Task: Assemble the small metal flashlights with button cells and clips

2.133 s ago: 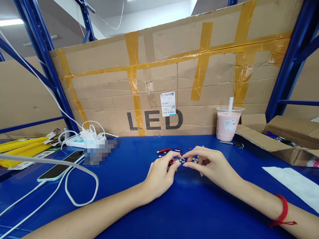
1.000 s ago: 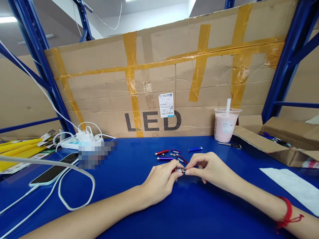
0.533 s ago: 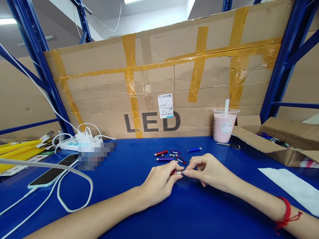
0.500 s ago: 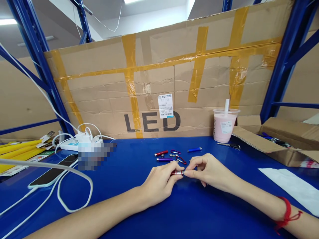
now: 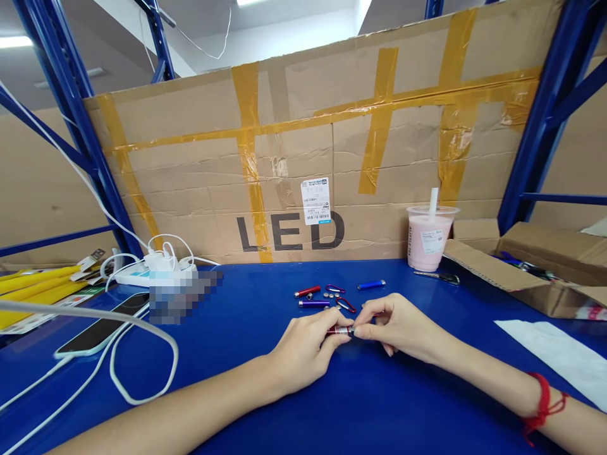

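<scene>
My left hand pinches a small red metal tube with a pale printed label, like a keychain penlight, held level just above the blue table. At the tube's right end the thumb and forefinger of my right hand press together. What they hold there is mostly hidden. Just beyond lie another red tube, a purple tube and a blue tube. Among them are a red carabiner clip, a purple clip and several small silvery discs, like button cells.
A cup of pink drink with a straw stands back right, near an open cardboard box and white paper. Leftward are a phone, white cables and a power strip. Taped cardboard walls the back.
Both hands keep their grip with the tube between them. The whole view has shifted very slightly; the loose parts on the table lie as before.
</scene>
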`<state>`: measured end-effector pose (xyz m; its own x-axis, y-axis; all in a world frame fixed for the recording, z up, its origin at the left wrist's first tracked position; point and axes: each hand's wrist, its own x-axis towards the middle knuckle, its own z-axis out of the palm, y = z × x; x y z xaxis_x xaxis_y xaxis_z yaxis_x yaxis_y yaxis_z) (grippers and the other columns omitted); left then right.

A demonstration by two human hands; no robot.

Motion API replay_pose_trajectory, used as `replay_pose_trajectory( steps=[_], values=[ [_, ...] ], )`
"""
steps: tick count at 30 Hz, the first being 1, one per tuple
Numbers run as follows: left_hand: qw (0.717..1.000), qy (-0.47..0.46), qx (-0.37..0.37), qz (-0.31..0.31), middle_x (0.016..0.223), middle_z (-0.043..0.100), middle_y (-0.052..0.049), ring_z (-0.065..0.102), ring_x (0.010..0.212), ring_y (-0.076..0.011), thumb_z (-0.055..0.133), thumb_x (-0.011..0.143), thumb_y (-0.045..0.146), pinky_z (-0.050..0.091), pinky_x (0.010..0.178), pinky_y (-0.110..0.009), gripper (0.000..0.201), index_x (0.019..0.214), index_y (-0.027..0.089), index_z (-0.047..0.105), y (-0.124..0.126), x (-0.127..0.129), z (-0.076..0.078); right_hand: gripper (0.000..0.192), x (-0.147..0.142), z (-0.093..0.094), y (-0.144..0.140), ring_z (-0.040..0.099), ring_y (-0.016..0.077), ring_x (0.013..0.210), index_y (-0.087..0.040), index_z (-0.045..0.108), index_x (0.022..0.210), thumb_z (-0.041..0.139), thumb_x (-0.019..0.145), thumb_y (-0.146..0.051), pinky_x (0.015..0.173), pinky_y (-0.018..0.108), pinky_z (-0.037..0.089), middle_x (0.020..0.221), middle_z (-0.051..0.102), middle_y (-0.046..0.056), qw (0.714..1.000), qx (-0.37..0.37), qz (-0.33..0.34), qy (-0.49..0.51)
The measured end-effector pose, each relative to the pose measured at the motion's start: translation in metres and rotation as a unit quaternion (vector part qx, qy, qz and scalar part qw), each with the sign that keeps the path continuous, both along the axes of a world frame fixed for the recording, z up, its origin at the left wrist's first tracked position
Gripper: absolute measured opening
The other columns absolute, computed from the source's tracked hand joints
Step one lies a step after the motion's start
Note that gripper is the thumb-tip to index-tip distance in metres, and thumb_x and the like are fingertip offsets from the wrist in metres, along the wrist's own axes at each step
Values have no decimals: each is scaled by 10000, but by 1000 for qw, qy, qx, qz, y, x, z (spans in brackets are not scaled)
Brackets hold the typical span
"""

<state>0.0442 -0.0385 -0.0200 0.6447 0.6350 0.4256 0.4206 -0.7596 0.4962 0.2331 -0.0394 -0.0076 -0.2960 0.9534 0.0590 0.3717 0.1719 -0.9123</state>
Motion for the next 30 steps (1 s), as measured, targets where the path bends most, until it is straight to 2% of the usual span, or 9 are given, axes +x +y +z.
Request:
replay_pose_trajectory(
  steps=[13,30],
  values=[
    [1000,12,10,-3,903,618,29,573,779,-110,449,879,209,397,668,-186,130,967,215,544,-1,0,1,302,1,1,-4,410,29,324,-109,643,612,747,528,-381,320,139,298,517,543,-19,1000,-11,0,3],
    [1000,18,-8,1,903,620,19,571,765,-115,447,874,199,395,661,-189,136,973,205,540,-1,0,4,324,2,-2,0,425,34,336,-109,653,658,700,590,-423,326,150,311,593,587,10,1000,6,7,-19]
  ],
)
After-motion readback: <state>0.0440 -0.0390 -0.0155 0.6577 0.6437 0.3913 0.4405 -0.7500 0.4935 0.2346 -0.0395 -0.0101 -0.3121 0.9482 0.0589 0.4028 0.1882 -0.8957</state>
